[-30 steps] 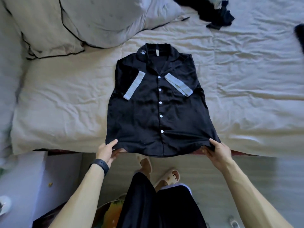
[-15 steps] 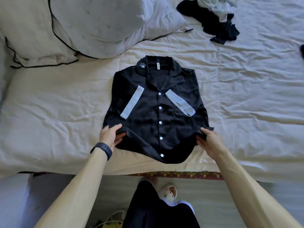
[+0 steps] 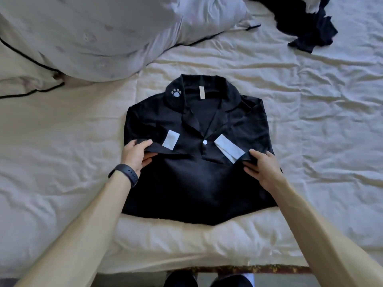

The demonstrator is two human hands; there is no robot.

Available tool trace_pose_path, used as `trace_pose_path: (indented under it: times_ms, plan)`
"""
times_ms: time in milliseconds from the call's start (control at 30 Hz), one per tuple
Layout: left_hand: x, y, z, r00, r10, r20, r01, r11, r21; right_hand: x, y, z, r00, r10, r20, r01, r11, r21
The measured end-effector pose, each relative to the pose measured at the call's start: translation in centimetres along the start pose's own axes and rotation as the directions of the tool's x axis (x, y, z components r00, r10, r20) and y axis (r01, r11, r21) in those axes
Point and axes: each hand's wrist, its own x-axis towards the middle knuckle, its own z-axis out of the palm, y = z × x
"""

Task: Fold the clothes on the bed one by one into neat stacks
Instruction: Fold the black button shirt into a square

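A black button-up shirt (image 3: 209,119) with pale sleeve bands and a paw print on its collar lies face up on the white bed sheet (image 3: 62,162). Its lower half is folded up over the chest, and the hem runs across just below the top button. My left hand (image 3: 137,155), with a dark wristband, pinches the hem's left corner. At the hem's right corner my right hand (image 3: 262,169) pinches the cloth, beside the right pale band. Both sleeves are tucked in over the front.
A large grey pillow (image 3: 116,32) with black piping fills the upper left. A heap of dark clothes (image 3: 306,27) lies at the upper right. The bed's near edge (image 3: 207,268) runs along the bottom, with my feet just below it.
Both hands have carried the shirt's hem from the bed's near edge up over its front, folding the lower half onto the chest. The view has moved closer to the bed.
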Motion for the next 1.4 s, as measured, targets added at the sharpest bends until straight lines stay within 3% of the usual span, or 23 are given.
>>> trace_pose_path:
  times_ms: [233, 400, 500, 567, 633, 700, 767, 833, 933, 1000, 1067, 1133, 1200, 1267, 1367, 1400]
  plan:
    - [7.8, 8.0, 1.9, 0.987, 0.138, -0.083, -0.142, 0.989, -0.048, 6.9, -8.6, 6.9, 0.983, -0.17, 0.063, 0.172, 0.985, -0.028]
    - [12.6, 10.9, 2.3, 0.977, 0.145, -0.156, -0.165, 0.979, -0.124, 11.3, -12.9, 9.0, 0.954, -0.299, 0.035, 0.299, 0.954, 0.012]
    - [14.7, 10.0, 2.8, 0.987, 0.128, -0.101, -0.127, 0.992, 0.015, 13.0, -13.4, 8.4, 0.941, -0.324, 0.099, 0.336, 0.932, -0.137]
    - [15.0, 8.9, 3.1, 0.978, 0.181, -0.1, -0.151, 0.956, 0.253, 13.4, -12.9, 7.6, 0.932, -0.348, 0.103, 0.36, 0.854, -0.375]
    - [14.6, 7.8, 3.8, 0.932, 0.35, -0.092, -0.229, 0.767, 0.599, 13.5, -12.1, 6.8, 0.908, -0.41, 0.082, 0.354, 0.649, -0.673]
    - [13.8, 7.2, 5.0, 0.835, 0.55, 0.019, -0.307, 0.437, 0.846, 13.3, -11.6, 6.5, 0.859, -0.504, 0.097, 0.344, 0.427, -0.836]
    - [13.7, 7.3, 6.6, 0.746, 0.627, 0.226, -0.422, 0.181, 0.888, 13.0, -11.7, 6.9, 0.782, -0.594, 0.19, 0.395, 0.236, -0.888]
    - [14.3, 7.9, 8.2, 0.691, 0.597, 0.408, -0.504, -0.007, 0.864, 13.1, -12.5, 7.8, 0.694, -0.638, 0.334, 0.471, 0.052, -0.88]
    - [15.5, 9.2, 10.5, 0.707, 0.509, 0.491, -0.484, -0.157, 0.861, 13.9, -14.3, 9.8, 0.624, -0.607, 0.493, 0.544, -0.116, -0.831]
    - [16.1, 10.2, 11.4, 0.716, 0.499, 0.488, -0.401, -0.278, 0.873, 14.9, -15.6, 10.9, 0.689, -0.552, 0.47, 0.502, -0.105, -0.858]
    - [16.1, 11.5, 12.1, 0.734, 0.477, 0.484, -0.318, -0.388, 0.865, 15.8, -16.8, 11.2, 0.806, -0.491, 0.331, 0.375, -0.011, -0.927]
    - [15.4, 12.3, 12.0, 0.76, 0.453, 0.467, -0.251, -0.459, 0.853, 16.5, -17.8, 10.4, 0.892, -0.437, 0.115, 0.219, 0.195, -0.956]
    - [14.6, 12.1, 11.3, 0.725, 0.48, 0.494, -0.246, -0.49, 0.837, 17.0, -18.0, 9.1, 0.883, -0.469, 0.007, 0.202, 0.367, -0.908]
    - [13.5, 11.1, 9.9, 0.623, 0.529, 0.576, -0.327, -0.493, 0.806, 17.1, -17.4, 7.6, 0.836, -0.546, 0.047, 0.336, 0.443, -0.831]
    - [12.1, 8.4, 7.3, 0.28, 0.645, 0.71, -0.43, -0.577, 0.694, 16.2, -15.4, 4.6, 0.752, -0.658, 0.038, 0.479, 0.506, -0.717]
    - [11.6, 7.3, 6.4, 0.205, 0.63, 0.749, -0.425, -0.631, 0.648, 16.0, -14.5, 3.3, 0.717, -0.697, 0.034, 0.5, 0.48, -0.721]
